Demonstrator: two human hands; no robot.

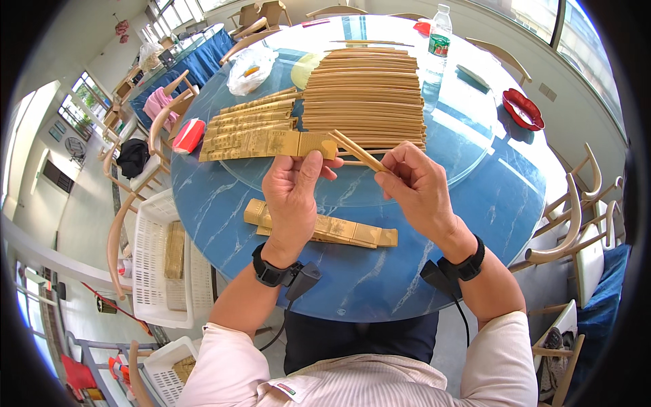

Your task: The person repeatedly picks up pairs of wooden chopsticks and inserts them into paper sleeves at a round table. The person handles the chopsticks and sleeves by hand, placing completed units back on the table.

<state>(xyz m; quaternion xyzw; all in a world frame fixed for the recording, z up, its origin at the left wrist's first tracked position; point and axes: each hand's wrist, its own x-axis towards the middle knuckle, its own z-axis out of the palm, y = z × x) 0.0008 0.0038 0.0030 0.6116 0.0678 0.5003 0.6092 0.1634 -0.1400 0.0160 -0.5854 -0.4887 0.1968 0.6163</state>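
My left hand (pixel 293 203) pinches the right end of a long gold paper chopstick sleeve (pixel 264 144) between thumb and fingers. In my right hand (pixel 422 193) is a pair of wooden chopsticks (pixel 355 149), held slanting. Their far ends are close beside the sleeve's right end; whether they touch it I cannot tell. Just beyond my hands lies a wide stack of bare chopsticks (pixel 363 98). Left of it, several gold sleeves (pixel 254 122) are fanned out, partly behind the held one. More flat gold sleeves (pixel 346 231) rest on the table nearer to me, partly hidden by my left wrist.
The round blue marbled table (pixel 366 285) carries a glass turntable, a plastic bottle (pixel 439 41), a red dish (pixel 523 110), a clear plastic bag (pixel 251 70) and a red-and-white packet (pixel 188 136). A white crate (pixel 152 271) with gold bundles stands at left. Wooden chairs surround the table.
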